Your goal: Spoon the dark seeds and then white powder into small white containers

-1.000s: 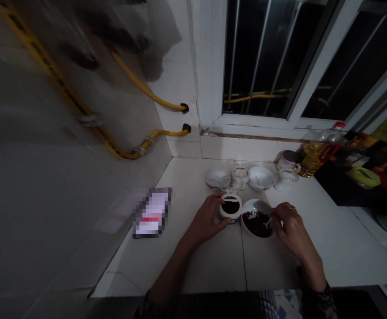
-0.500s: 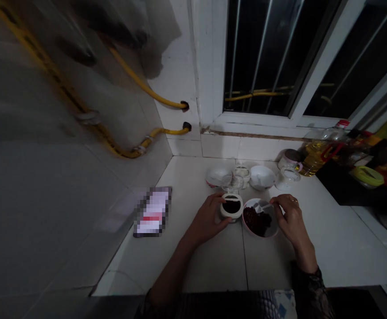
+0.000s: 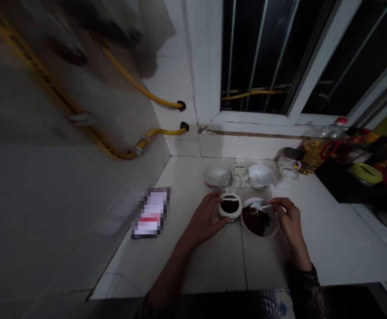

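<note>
My left hand is wrapped round the left side of a small white-rimmed seasoning jar with dark contents. Its clear lid is flipped back. Just right of the jar stands a bowl with a pinkish rim, holding a dark reddish-brown, lumpy food. My right hand pinches the handle of a small white spoon at the bowl's right edge. The spoon's head is over the food at the upper left of the bowl; whether it touches the food is hard to tell.
Behind the jar are two white bowls and another small jar. A clear-lidded jar and an oil bottle stand at the back right, near a dark tray of condiments. A phone lies at left.
The spoon has turned in my right hand, and its head has shifted slightly left over the food. My left hand keeps its hold on the jar. The whole view has shifted a little.
</note>
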Demonstrator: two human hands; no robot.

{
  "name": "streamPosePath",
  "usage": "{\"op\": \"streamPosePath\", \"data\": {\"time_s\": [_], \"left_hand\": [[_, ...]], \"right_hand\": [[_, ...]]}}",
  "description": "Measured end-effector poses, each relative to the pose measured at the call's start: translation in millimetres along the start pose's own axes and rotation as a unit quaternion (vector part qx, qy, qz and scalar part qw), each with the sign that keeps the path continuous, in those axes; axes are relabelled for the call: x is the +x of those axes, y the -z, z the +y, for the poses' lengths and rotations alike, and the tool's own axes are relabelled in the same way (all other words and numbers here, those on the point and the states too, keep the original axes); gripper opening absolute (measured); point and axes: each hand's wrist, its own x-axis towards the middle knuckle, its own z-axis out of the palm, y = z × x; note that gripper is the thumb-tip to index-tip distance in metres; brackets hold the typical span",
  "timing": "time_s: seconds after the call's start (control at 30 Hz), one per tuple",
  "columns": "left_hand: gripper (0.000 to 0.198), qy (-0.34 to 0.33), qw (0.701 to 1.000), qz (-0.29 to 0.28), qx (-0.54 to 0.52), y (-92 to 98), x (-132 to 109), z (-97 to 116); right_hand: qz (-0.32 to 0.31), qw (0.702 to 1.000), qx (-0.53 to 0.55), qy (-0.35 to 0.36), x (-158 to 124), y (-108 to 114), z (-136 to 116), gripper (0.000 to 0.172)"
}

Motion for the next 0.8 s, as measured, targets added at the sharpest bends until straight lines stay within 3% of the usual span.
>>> {"op": "streamPosePath", "data": {"time_s": [0.17,0.57,0.7,0.8], "left_hand": [[0.045,-0.002,1.000,0.014,0.005,-0.1,-2,-3],[0.043,-0.003,1.000,-0.001,0.007,1.1,-1,-2],[0.043,-0.005,1.000,-0.001,0.002,0.7,0,-2],[0.043,-0.003,1.000,-0.001,-0.004,0.1,0,-2]], "right_hand": [[0.035,0.997,0.041,-0.050,0,2,-1,0.022],[0.037,0.977,0.160,-0.133,4,3,-6,0.018],[0.048,0.974,0.189,-0.112,3,-1,-17,0.018],[0.054,0.985,0.156,-0.039,-3,-8,-31,0.019]]}}
